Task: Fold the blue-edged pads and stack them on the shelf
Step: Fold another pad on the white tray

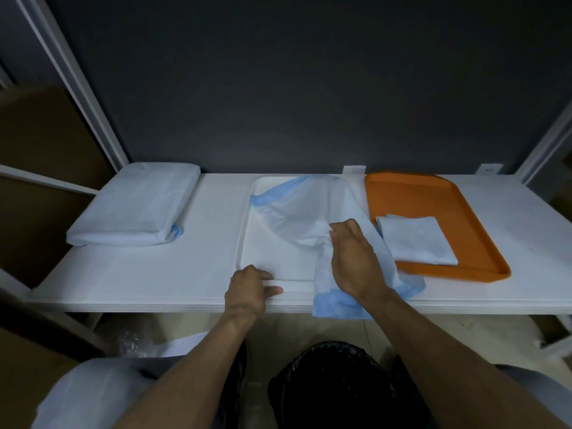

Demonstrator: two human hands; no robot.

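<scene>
Now: right hand (353, 258) grips the crumpled white blue-edged pad (305, 205) over the white plastic tray (245, 230); left hand (249, 287) pinches the tray's front rim on the white shelf (148, 274).

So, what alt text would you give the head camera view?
A person's right hand grips a crumpled blue-edged pad lying over a white tray on a white shelf, while the left hand holds the tray's near rim. One folded pad lies on an orange tray to the right.
</scene>
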